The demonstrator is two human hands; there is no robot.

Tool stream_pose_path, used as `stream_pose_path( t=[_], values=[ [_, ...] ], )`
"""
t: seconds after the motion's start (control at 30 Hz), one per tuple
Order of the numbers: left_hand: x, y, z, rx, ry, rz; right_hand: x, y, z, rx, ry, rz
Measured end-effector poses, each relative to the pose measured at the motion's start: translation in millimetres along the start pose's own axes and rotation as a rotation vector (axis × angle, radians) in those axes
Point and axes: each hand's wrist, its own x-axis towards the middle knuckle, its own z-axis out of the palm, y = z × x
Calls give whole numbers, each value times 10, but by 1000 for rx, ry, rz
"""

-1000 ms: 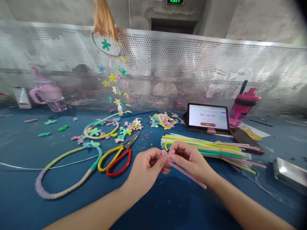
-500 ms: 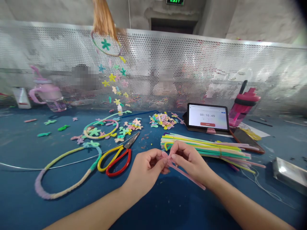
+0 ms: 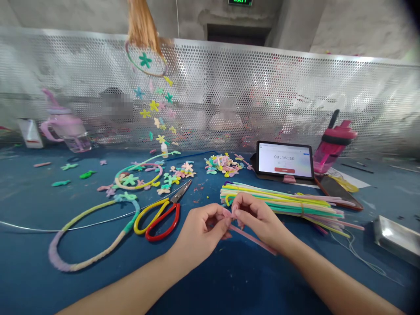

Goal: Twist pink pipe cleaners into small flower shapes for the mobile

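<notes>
Okay, your left hand [image 3: 200, 231] and right hand [image 3: 260, 218] are together, both pinching a pink pipe cleaner [image 3: 252, 239] at the fingertips, over the blue work mat [image 3: 39, 271]. Your fingers hide the pinched part, so you can't tell exactly how it's bent there; the long end runs down and right from your grip. Just right of your right hand lies a bundle of pastel pipe cleaners [image 3: 282, 203], tied with a band and nearly touching your fingers. Left of your left hand sit scissors [image 3: 160, 221] with red and yellow handles, and beyond them a long multicoloured pipe-cleaner loop [image 3: 92, 232]. Farther ahead are a heap of small pastel pipe-cleaner shapes [image 3: 223, 165] and a tablet [image 3: 284, 159] showing a timer, with a pink water bottle [image 3: 333, 146] beside it.
</notes>
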Motion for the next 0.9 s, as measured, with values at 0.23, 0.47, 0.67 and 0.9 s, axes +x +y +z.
stream_pose_path(
  t=[0.23, 0.47, 0.67, 0.9],
  values=[
    [31, 36, -61, 123, 21, 93, -4, -3, 8, -108, -9, -14],
    [28, 66, -66, 49, 35, 51, 3, 30, -6, 32, -51, 40],
    [44, 66, -81, 7, 22, 19, 5, 32, -8, 49, -52, 45],
    [34, 70, -55, 1, 25, 12, -4, 29, -15, 95, -62, 31]
  ],
)
